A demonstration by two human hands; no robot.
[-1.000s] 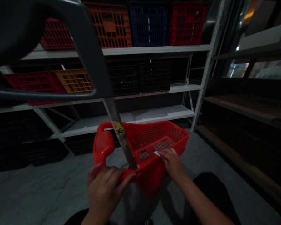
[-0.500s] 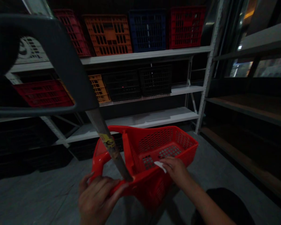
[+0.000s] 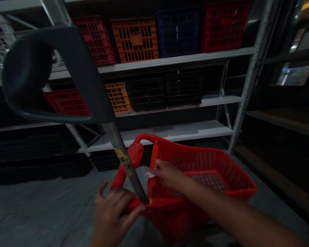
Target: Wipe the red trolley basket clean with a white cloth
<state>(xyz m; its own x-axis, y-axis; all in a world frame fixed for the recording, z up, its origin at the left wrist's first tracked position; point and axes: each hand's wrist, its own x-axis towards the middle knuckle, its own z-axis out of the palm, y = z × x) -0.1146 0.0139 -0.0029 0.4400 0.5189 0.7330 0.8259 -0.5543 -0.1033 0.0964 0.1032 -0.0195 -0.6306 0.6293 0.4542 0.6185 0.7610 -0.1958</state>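
Note:
A red plastic shopping basket (image 3: 221, 171) stands on the grey floor in front of me. A metal pull rod (image 3: 123, 157) rises from its near rim to a large dark grey handle (image 3: 67, 68) at the upper left. My left hand (image 3: 113, 212) grips the basket's near rim where the rod meets it. My right hand (image 3: 170, 176) reaches across to the basket's left inner wall, pinching a small white cloth or paper (image 3: 150, 174) against it.
Metal shelving (image 3: 175, 60) runs along the back with red, orange, blue and black crates (image 3: 135, 39). More dark shelves (image 3: 285, 120) stand at the right. Stacked black crates (image 3: 36, 161) sit low at the left. Grey floor (image 3: 41, 212) surrounds the basket.
My right hand has moved from the basket's bottom to its left inner wall with the white piece. The basket has turned and the view has shifted left.

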